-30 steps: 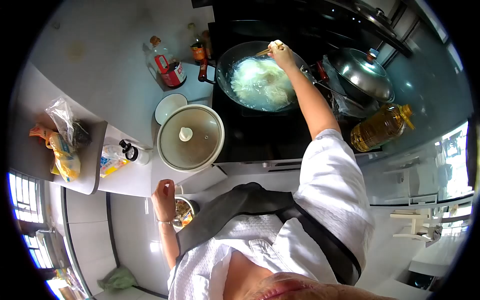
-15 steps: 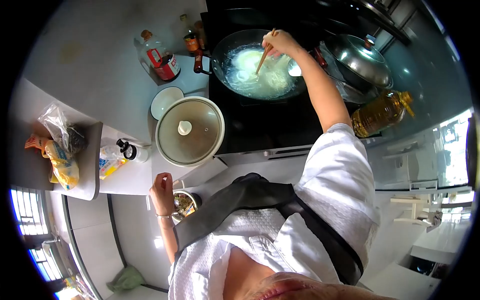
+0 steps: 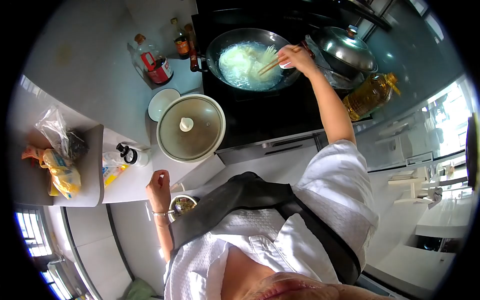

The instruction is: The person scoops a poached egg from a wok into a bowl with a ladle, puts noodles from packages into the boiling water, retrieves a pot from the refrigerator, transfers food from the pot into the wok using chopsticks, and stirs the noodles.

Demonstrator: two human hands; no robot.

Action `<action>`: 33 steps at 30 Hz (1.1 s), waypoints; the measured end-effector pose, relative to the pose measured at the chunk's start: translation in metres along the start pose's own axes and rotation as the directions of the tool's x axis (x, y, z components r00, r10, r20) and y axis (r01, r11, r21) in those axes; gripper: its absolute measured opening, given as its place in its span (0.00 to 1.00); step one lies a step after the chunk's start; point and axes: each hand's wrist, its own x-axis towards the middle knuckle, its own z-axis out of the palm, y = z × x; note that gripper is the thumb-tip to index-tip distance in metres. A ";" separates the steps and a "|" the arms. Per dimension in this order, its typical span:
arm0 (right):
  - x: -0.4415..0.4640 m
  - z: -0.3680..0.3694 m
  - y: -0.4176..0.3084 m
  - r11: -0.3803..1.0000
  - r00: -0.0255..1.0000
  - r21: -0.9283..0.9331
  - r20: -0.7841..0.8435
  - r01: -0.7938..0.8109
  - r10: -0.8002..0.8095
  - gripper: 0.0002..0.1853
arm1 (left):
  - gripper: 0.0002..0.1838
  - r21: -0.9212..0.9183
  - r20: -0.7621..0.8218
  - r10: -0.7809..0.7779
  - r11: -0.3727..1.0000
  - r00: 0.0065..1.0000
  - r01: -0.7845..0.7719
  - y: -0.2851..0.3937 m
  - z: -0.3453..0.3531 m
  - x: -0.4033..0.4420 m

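Observation:
My right hand (image 3: 298, 59) grips a pair of wooden chopsticks (image 3: 270, 67) over the right side of the wok. Their tips reach into pale noodles (image 3: 237, 61) lying in bubbling, cloudy liquid. The dark wok (image 3: 216, 70) sits on the black stove and has a reddish-brown side handle (image 3: 194, 61). Beneath my right hand shows a small pale, shiny shape, mostly hidden. My left hand (image 3: 159, 187) hangs low at the left with its fingers curled in, and nothing shows in them. It is near a bin-like container (image 3: 173, 204) and apart from the counter.
A lidded white pot (image 3: 200, 142) and a white bowl (image 3: 162, 102) stand left of the stove. Sauce bottles (image 3: 159, 70) are behind them. On the right are a domed-lid pan (image 3: 350, 47) and an oil bottle (image 3: 369, 97). A shelf (image 3: 95, 165) holds bagged goods.
My right hand has moved to the right and lower over the wok, and the chopsticks now slant flatter. The noodles have shifted. My left hand stays curled, and the view has shifted slightly.

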 end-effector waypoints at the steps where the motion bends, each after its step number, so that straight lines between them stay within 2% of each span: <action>1: -0.002 -0.013 0.004 0.992 0.997 0.127 -0.079 0.028 -0.019 0.16 | 0.06 0.006 0.003 0.004 1.000 1.000 -0.004 0.000 0.006 0.002; 2: -0.005 -0.025 0.008 0.990 0.984 0.123 -0.170 0.072 -0.051 0.16 | 0.06 0.006 0.009 0.008 1.000 1.000 -0.008 0.001 0.012 0.004; 5: -0.012 -0.044 0.024 0.952 0.951 0.273 -0.305 0.138 -0.050 0.17 | 0.06 -0.020 0.015 -0.018 1.000 1.000 0.019 0.003 0.027 0.012; 9: -0.020 -0.043 0.050 0.955 0.960 0.279 -0.279 0.103 -0.022 0.17 | 0.06 -0.035 0.043 -0.027 0.999 0.999 0.028 0.000 0.033 0.014; 11: -0.027 -0.038 0.040 0.897 0.873 0.344 -0.480 0.278 -0.087 0.17 | 0.06 -0.044 0.057 -0.020 0.999 0.998 0.022 -0.001 0.035 0.016; 13: -0.029 -0.037 0.037 0.895 0.882 0.347 -0.460 0.280 -0.098 0.17 | 0.06 -0.061 0.076 -0.024 0.998 0.997 0.029 -0.004 0.039 0.017; 15: -0.028 -0.032 0.039 0.952 0.868 0.195 -0.482 0.237 -0.117 0.18 | 0.05 -0.060 0.073 -0.038 0.997 0.997 0.043 -0.003 0.041 0.015; 17: -0.033 -0.027 0.043 0.932 0.848 0.240 -0.518 0.272 -0.114 0.18 | 0.05 -0.058 0.071 -0.052 0.997 0.996 0.056 -0.004 0.044 0.014; 19: -0.043 -0.023 0.046 0.946 0.817 0.184 -0.565 0.265 -0.119 0.17 | 0.09 -0.035 0.100 -0.043 0.998 0.994 0.047 -0.011 0.046 0.012; 23: -0.046 -0.009 0.059 0.947 0.823 0.148 -0.545 0.284 -0.162 0.15 | 0.09 -0.023 0.114 -0.037 0.999 0.993 0.040 -0.019 0.050 0.012; 25: -0.040 -0.005 0.067 0.943 0.845 0.212 -0.524 0.255 -0.111 0.13 | 0.09 -0.036 0.115 -0.049 0.998 0.992 0.053 -0.020 0.052 0.012; 27: -0.042 0.002 0.066 0.955 0.806 -0.052 -0.524 0.293 -0.276 0.13 | 0.09 -0.037 0.120 -0.056 0.997 0.991 0.061 -0.024 0.053 0.011; 28: -0.042 0.004 0.061 0.936 0.796 -0.124 -0.496 0.331 -0.347 0.13 | 0.08 -0.038 0.125 -0.062 0.997 0.990 0.067 -0.026 0.054 0.011; 33: -0.033 0.017 0.048 0.920 0.801 -0.116 -0.458 0.375 -0.385 0.12 | 0.08 -0.039 0.141 -0.076 0.996 0.987 0.082 -0.027 0.054 0.009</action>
